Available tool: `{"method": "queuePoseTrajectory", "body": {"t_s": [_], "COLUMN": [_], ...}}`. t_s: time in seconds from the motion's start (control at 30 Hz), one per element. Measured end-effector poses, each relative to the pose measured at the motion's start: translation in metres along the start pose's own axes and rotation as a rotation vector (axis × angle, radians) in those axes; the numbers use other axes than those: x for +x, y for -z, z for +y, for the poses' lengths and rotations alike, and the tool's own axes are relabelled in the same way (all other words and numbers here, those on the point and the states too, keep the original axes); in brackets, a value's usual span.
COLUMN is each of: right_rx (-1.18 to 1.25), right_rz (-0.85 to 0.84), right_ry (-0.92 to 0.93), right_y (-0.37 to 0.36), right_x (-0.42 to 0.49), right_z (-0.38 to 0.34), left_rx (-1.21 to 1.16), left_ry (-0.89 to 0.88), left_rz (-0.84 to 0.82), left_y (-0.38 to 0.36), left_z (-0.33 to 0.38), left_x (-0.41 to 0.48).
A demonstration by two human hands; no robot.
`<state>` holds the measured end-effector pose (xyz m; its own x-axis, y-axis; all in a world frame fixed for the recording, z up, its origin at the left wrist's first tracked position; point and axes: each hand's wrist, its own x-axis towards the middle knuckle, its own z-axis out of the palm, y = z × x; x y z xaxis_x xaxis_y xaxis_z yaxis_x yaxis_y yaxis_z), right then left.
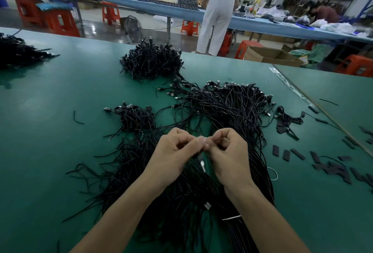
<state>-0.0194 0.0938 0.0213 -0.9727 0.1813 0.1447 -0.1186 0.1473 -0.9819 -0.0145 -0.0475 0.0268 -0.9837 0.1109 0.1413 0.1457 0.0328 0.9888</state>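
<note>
My left hand (173,151) and my right hand (228,151) meet fingertip to fingertip above a big sheaf of black cables (228,107) on the green table (50,131). Both hands have curled fingers and pinch one thin black cable (201,163) between them; a small pale piece hangs from it just below the fingers. What the fingertips hold exactly is blurred.
A bundled heap of black cables (151,61) lies at the far middle, a smaller heap (135,115) to the left, another pile (16,52) at the far left edge. Several short black sleeve pieces (331,166) lie scattered at the right. A person (218,10) stands at a far bench.
</note>
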Motion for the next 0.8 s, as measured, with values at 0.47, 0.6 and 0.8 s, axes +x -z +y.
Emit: {"method": "queuePoseTrajectory", "body": {"t_s": [0.47,0.6,0.8], "right_rx": [0.082,0.048,-0.092], "right_rz": [-0.143,-0.234,-0.215], "right_ry": [0.194,0.176,0.123], "right_y": [-0.005,-0.004,-0.002], "right_x": [-0.009,-0.007,-0.007], "right_z": [-0.012,-0.012,-0.004], "left_rx": [-0.142,-0.393,-0.252], "left_ry": [0.172,0.205,0.079], "left_rz": [0.047,0.018,-0.041], "left_y": [-0.005,-0.003,0.006], "left_z": [-0.007,-0.009,-0.010], "left_x": [0.001,0.001,0.000]}}
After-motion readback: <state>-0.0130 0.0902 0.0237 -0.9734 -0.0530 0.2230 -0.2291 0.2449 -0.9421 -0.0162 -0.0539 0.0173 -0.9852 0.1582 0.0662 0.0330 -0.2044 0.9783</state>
